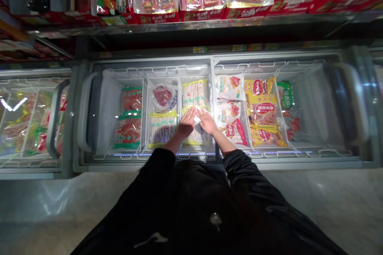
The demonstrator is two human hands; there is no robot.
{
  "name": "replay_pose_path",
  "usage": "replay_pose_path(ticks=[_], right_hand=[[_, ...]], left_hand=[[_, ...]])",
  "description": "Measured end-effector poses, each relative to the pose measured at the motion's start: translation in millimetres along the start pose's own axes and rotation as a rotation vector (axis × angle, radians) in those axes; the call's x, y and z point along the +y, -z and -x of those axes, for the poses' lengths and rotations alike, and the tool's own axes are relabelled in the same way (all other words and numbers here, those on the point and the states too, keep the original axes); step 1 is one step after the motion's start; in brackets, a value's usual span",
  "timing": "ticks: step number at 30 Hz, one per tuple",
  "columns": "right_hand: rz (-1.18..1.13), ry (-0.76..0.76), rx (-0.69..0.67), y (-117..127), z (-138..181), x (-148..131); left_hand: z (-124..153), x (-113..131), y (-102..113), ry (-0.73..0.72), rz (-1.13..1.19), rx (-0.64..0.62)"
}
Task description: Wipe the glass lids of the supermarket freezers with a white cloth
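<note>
Both my hands reach into an open chest freezer. My left hand and my right hand lie side by side with fingers stretched flat on a yellow-edged pack of pale frozen food in the middle wire basket. A second pack of the same kind lies just beyond the fingertips. Something small and white shows between the two hands; I cannot make it out.
Neighbouring baskets hold green-and-red packs, a bag of red meat, red-and-white bags and yellow-red packs. Above, a shelf carries packaged goods. Another freezer stands left. Pale floor lies in front.
</note>
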State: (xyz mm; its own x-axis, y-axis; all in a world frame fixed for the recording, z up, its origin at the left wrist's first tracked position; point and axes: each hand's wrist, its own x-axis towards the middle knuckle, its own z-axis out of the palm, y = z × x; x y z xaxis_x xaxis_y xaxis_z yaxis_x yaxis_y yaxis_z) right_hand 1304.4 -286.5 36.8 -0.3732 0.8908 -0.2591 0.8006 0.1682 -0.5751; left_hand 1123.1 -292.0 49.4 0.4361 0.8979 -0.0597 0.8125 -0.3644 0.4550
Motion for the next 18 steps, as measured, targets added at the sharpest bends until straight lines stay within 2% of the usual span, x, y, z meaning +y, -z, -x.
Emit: replay_pose_path(ticks=[4, 8, 11, 13, 18], right_hand=[[0.003, 0.087, -0.064, 13.6, 23.7, 18.9], [0.011, 0.008, 0.003, 17.0, 25.0, 29.6], [0.020, -0.093, 0.083, 8.0, 11.5, 23.9], [0.025, -0.113, 0.090, 0.7, 6.7, 16.3], [0.042, -0.005, -0.009, -4.7, 32.7, 7.8]], left_hand=[[-3.3, 6.2, -7.4, -0.019, 0.007, -0.021], [-2.6, 3.5, -13.6, -0.013, 0.004, -0.047], [0.6, -2.1, -14.6, 0.002, -0.006, -0.068], [3.8, -5.7, -13.4, 0.013, -0.013, -0.080], [12.6, -13.5, -9.7, 0.041, -0.025, -0.083]])
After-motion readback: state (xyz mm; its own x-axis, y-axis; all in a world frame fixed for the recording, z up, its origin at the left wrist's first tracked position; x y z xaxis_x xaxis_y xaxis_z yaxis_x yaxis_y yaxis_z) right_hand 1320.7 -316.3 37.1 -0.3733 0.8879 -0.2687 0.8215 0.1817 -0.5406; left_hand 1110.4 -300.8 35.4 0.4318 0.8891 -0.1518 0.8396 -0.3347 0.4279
